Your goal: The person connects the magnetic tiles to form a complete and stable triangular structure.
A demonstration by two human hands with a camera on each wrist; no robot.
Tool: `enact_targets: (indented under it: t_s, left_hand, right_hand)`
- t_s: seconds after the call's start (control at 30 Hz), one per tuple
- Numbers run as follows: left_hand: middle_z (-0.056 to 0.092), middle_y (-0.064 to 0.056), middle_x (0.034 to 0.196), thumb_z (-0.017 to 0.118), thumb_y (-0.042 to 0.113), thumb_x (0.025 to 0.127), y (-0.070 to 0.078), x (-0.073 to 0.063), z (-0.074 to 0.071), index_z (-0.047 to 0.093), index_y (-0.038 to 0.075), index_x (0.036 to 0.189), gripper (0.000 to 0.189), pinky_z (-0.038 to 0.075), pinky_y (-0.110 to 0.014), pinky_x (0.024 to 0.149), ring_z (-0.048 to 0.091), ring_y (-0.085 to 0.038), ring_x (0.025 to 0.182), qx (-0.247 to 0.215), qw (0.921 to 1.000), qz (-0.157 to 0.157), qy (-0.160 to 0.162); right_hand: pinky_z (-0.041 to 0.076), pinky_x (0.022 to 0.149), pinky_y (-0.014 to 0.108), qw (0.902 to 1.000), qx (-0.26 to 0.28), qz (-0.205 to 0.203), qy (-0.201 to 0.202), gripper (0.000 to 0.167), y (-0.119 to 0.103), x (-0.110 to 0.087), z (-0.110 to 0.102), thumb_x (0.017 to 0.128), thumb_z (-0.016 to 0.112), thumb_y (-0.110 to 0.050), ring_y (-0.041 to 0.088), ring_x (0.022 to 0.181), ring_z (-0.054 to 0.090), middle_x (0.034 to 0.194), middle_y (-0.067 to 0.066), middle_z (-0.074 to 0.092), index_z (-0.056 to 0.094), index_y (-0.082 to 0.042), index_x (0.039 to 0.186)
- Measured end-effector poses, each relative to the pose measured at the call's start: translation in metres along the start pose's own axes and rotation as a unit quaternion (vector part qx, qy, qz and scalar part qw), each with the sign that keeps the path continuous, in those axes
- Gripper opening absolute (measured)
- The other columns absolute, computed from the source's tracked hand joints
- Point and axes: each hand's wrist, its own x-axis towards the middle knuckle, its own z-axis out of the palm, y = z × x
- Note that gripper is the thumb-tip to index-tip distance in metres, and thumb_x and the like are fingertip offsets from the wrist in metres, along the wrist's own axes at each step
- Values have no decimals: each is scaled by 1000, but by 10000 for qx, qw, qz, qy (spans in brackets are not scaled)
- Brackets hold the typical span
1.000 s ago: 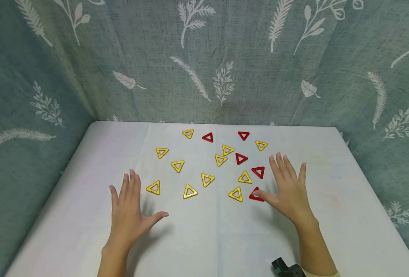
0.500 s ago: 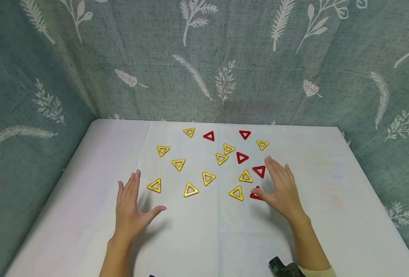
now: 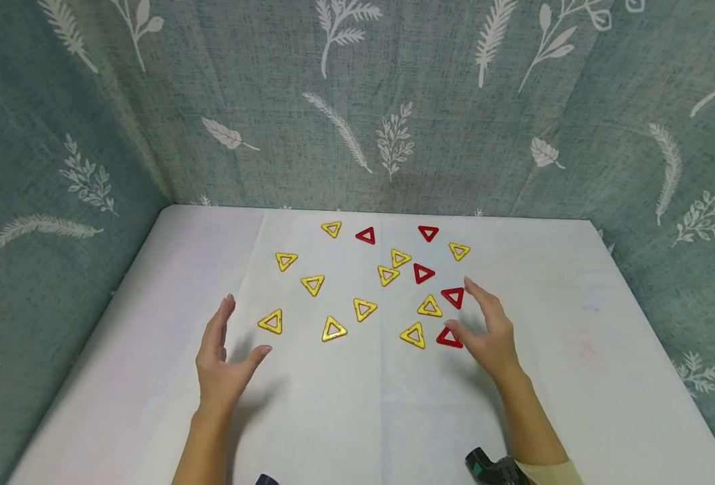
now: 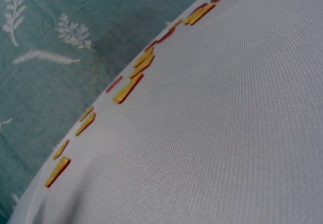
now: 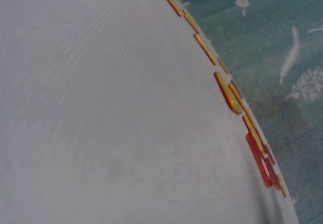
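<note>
Several yellow triangle frames [image 3: 364, 319] and several red triangle frames [image 3: 452, 289] lie scattered flat over the far middle of the white table. My left hand [image 3: 218, 374] is held left of them, thumb apart from the fingers, holding nothing; the nearest yellow triangle [image 3: 277, 312] lies to its right. On the other side, my right hand [image 3: 494, 340] hovers with thumb and fingers spread apart. Its thumb tip overlaps the nearest red triangle [image 3: 458, 346] in the head view; whether they touch I cannot tell. Neither wrist view includes a hand, only triangles edge-on, such as a yellow one [image 4: 58, 172].
The white cloth-covered table [image 3: 333, 417] ends at a green leaf-patterned curtain [image 3: 242, 182] behind and at both sides. A black device [image 3: 492, 467] sits at my right wrist, and part of another dark device [image 3: 266, 479] shows at the bottom edge.
Both hands have turned and their fingers have drawn closer together, from widely spread to relaxed. The right hand has shifted slightly left. The triangles stay where they lie.
</note>
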Motion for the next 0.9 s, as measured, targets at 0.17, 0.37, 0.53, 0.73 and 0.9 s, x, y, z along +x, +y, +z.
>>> enact_targets:
  t_s: [0.17, 0.37, 0.53, 0.73, 0.9]
  left_hand:
    - [46, -25, 137, 79, 17, 75, -13, -4, -3, 38, -19, 132, 79, 29, -26, 109, 44, -21, 130, -823, 9957, -433, -39]
    - [48, -16, 137, 78, -10, 68, -17, -1, -8, 41, -14, 132, 74, 30, -26, 108, 45, -19, 129, -1423, 9845, -1024, 58]
    - [54, -12, 131, 77, -15, 66, -19, 4, -12, 47, -14, 128, 69, 33, -25, 106, 48, -17, 124, -1143, 9870, -1129, 50]
    - [57, -9, 125, 72, -26, 59, -25, 7, -11, 47, -15, 127, 73, 35, -25, 104, 52, -16, 120, -984, 9890, -1097, -141]
    - [56, -14, 124, 75, -23, 58, -30, 6, -8, 44, -21, 124, 73, 36, -24, 103, 53, -17, 118, -1088, 9904, -831, -185]
  right_hand:
    - [36, 100, 15, 9987, 355, 91, 340, 66, 4, -2, 1, 71, 81, -8, 16, 113, 56, 119, 21, 61, 53, 3, 130]
    - [40, 92, 13, 9962, 668, 204, 519, 67, -7, -3, 4, 62, 79, 12, 21, 96, 58, 101, 23, 61, 54, 8, 125]
    - [43, 87, 12, 9928, 991, -98, 670, 49, -30, 3, 6, 78, 76, -8, 23, 88, 57, 91, 27, 59, 57, 15, 117]
    - [43, 84, 12, 9877, 1205, -597, 799, 57, -44, 10, 11, 85, 69, -33, 25, 79, 54, 81, 27, 56, 60, 19, 107]
    - [43, 84, 11, 9873, 1163, -720, 802, 62, -46, 11, 15, 85, 66, -38, 25, 76, 53, 79, 24, 56, 59, 20, 105]
